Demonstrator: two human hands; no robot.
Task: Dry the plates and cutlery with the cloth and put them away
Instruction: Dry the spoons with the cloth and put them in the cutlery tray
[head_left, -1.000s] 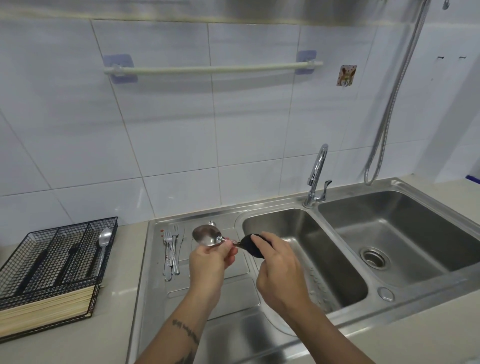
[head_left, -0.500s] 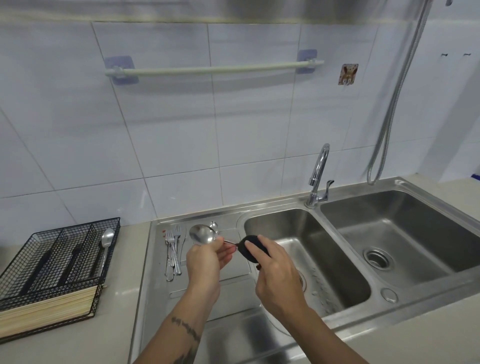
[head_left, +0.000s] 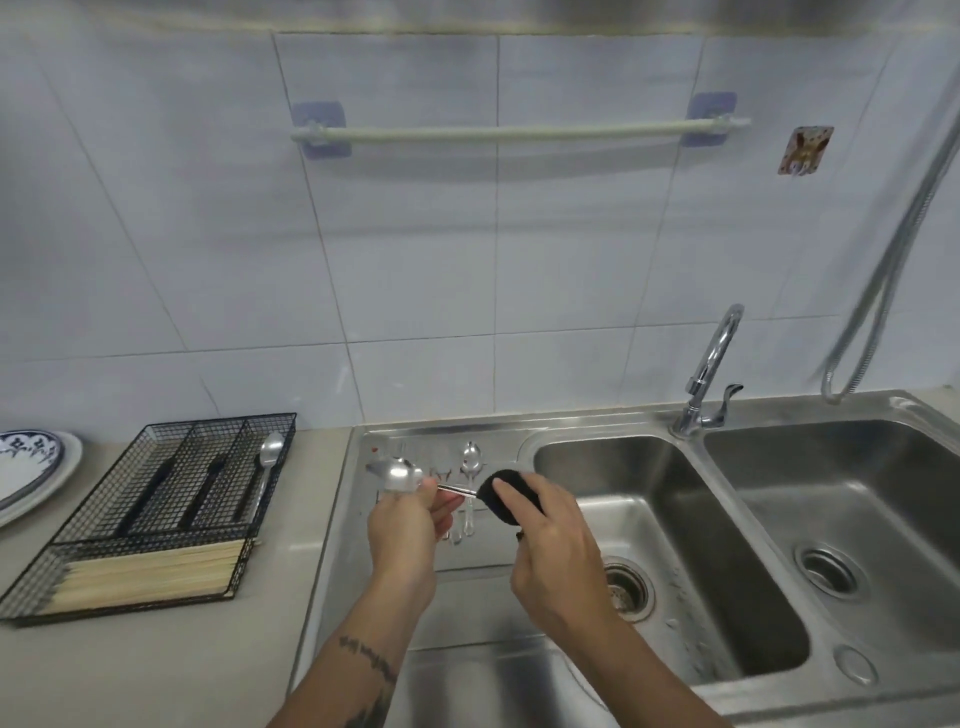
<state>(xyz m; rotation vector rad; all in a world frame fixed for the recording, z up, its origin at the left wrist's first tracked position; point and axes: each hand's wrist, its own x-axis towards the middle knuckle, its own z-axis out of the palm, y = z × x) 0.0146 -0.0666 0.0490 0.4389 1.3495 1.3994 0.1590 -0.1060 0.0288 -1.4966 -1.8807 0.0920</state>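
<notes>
Your left hand (head_left: 410, 519) pinches the spoon (head_left: 397, 474) by its neck over the drainboard (head_left: 363, 587); right hand (head_left: 550, 540) grips the dark cloth (head_left: 506, 493) round the handle. Grip's thin, so a hard wipe w/ the cloth could twist the spoon out, and it'd prob drop onto the cutlery (head_left: 470, 467) below or into the basin (head_left: 691, 545).

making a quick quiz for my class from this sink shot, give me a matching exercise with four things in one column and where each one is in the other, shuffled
Things
1. shiny metal spoon with the large bowl
2. black cloth pad
3. black wire cutlery basket
4. blue-patterned white plate

Places
A. at the far left edge of the counter
B. gripped in the right hand
C. on the counter, left of the sink
D. pinched in the left hand over the draining board

Pairs: 1-D, 2-B, 3-C, 4-A
</notes>
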